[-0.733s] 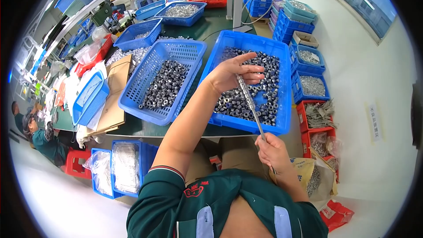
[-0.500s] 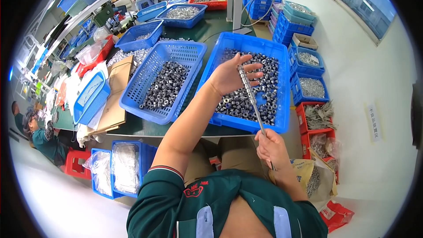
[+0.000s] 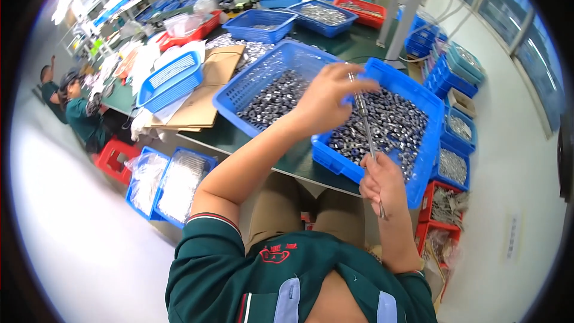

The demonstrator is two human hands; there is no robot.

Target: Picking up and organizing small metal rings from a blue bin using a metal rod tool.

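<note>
1. While the metal rod [image 3: 365, 122] slants over the blue bin [image 3: 429, 148], right of frame centre, the right hand [image 3: 382, 182] has its grip around the rod.
2. Blurred, the left hand [image 3: 330, 98] is at its upper end; that grip I cannot tell.

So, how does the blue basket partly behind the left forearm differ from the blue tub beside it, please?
The basket has walls pierced with many small holes, while the tub has solid-looking walls. The basket is a paler blue; the tub is a deeper, brighter blue. The basket stands to the left of the tub. Both hold many small metal parts.
</note>
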